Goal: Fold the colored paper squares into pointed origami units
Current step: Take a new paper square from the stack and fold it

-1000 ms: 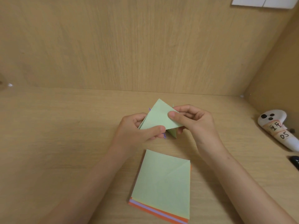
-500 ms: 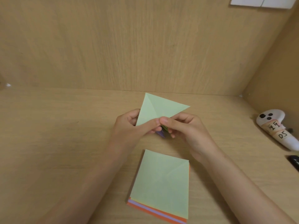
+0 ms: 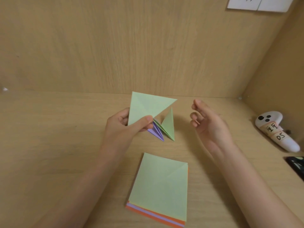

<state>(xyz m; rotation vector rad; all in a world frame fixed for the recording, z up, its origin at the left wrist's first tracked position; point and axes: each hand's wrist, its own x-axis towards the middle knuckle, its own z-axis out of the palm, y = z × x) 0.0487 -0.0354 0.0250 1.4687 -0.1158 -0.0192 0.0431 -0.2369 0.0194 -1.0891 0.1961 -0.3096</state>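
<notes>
My left hand [image 3: 121, 127] pinches the lower corner of a pale green paper folded into a triangle [image 3: 146, 106], held just above the desk. Beneath and right of it lie two finished pointed units on the desk: a green unit [image 3: 167, 127] and a purple unit [image 3: 156, 132], tips toward me. My right hand [image 3: 209, 124] hovers to the right of them, fingers loosely curled, holding nothing. A stack of colored paper squares [image 3: 161, 186] with a creased green sheet on top lies nearer to me; purple and orange edges show at its front.
The wooden desk [image 3: 57, 145] meets a wooden back wall and a right side wall. A white controller with taped labels [image 3: 276, 130] lies at the right, a dark object [image 3: 296, 165] just in front of it. White paper [image 3: 258, 4] hangs on the wall, top right.
My right hand has let go of the green triangle and moved away to the right. My left hand alone now holds it, uncovering the green and purple units on the desk.
</notes>
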